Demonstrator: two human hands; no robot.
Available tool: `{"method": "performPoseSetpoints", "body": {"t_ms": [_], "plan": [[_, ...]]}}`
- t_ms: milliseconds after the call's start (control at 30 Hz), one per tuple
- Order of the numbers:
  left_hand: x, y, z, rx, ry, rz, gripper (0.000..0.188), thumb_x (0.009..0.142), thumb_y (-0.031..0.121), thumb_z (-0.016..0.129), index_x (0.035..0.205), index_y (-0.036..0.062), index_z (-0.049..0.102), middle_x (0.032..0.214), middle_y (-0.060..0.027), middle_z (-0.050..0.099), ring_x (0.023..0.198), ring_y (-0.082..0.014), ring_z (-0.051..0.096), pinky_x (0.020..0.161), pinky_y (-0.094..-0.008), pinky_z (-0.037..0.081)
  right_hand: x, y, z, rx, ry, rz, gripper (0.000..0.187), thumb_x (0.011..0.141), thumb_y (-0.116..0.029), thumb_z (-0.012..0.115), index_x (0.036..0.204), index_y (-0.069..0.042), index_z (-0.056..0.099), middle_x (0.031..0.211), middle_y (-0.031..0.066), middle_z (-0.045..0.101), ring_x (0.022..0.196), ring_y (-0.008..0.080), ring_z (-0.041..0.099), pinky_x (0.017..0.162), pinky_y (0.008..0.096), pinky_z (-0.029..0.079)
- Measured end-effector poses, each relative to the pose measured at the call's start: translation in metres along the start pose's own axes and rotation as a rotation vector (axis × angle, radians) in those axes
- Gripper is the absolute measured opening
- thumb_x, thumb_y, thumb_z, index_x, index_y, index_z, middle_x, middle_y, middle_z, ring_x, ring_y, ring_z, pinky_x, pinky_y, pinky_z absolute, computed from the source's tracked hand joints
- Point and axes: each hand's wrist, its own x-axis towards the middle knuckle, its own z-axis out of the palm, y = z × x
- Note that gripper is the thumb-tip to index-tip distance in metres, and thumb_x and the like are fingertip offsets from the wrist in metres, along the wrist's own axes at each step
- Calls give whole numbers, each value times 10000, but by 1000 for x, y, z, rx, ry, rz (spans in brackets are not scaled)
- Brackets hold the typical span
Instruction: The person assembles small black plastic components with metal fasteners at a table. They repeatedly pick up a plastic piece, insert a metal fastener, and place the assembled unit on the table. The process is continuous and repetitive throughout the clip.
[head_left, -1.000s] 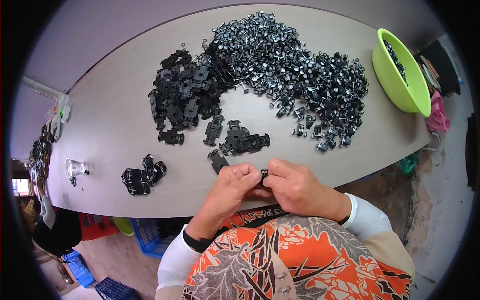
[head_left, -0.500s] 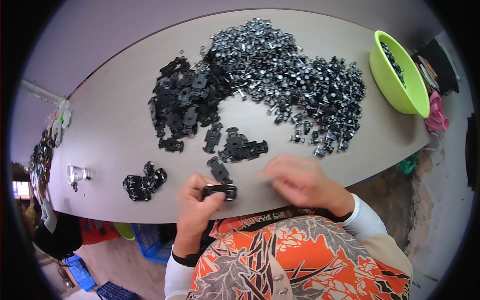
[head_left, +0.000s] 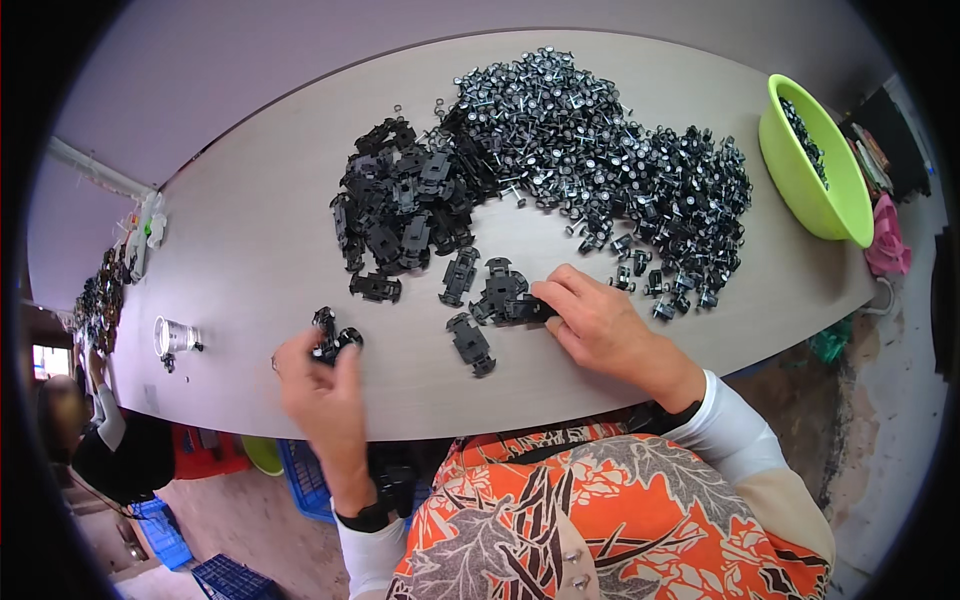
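Note:
At the left of the table, my left hand (head_left: 325, 395) is over a small group of black toy car bases (head_left: 348, 338) with shiny wheels. Its thumb and fingers curve around that spot, slightly blurred; whether a base is between them is hidden. Near the middle, my right hand (head_left: 610, 325) pinches the end of a black plastic toy car chassis (head_left: 527, 309), its fingers partly covering it. That piece lies against another flat chassis (head_left: 499, 290). One loose chassis (head_left: 470, 344) lies closer to me, and another (head_left: 460, 277) sits just beyond.
A heap of black chassis (head_left: 405, 205) lies beyond my hands. Right of it spreads a large pile of wheel-and-axle pieces (head_left: 600, 140). A lime-green basin (head_left: 822, 190) stands at the right edge, a clear cup (head_left: 175, 336) at the left. Another person (head_left: 115, 440) is at far left.
My left hand has moved left, from the near edge to the group of wheeled bases, carrying a base at first. My right hand has reached forward and pinched a chassis. The view has shifted slightly.

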Motion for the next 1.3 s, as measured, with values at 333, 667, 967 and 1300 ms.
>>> {"method": "performPoseSetpoints", "body": {"t_ms": [333, 667, 967, 1300], "plan": [[-18, 66, 72, -728, -924, -389, 225, 831, 11, 666, 1044, -28, 606, 852, -75, 661, 548, -81, 549, 507, -219, 449, 4, -28, -16, 331, 47, -140, 389, 705, 14, 630, 1078, -38, 531, 949, 137, 534, 837, 339, 601, 645, 386, 509], [-14, 50, 65, -1080, -926, -685, 152, 836, 15, 642, 975, -7, 586, 842, -158, 678, 623, -189, 671, 537, -275, 557, 63, 54, -25, -321, 362, 28, 157, 734, 49, 592, 872, -27, 591, 901, 97, 561, 855, 299, 596, 689, 381, 496], [-16, 42, 74, -1099, -940, -696, 134, 882, 45, 605, 1005, -5, 588, 870, -126, 675, 663, -168, 673, 580, -254, 562, 64, 58, -28, 35, 390, 89, 108, 746, 61, 596, 828, -6, 576, 798, 88, 564, 671, 245, 586, 614, 335, 479], [-16, 48, 87, -1085, -915, -677, 140, 870, 62, 615, 999, 19, 583, 872, -157, 681, 637, -192, 680, 561, -268, 563, 39, 40, -30, 595, 284, 351, 144, 761, -40, 723, 797, -39, 583, 665, -51, 529, 578, 22, 444, 517, 212, 378]]}}
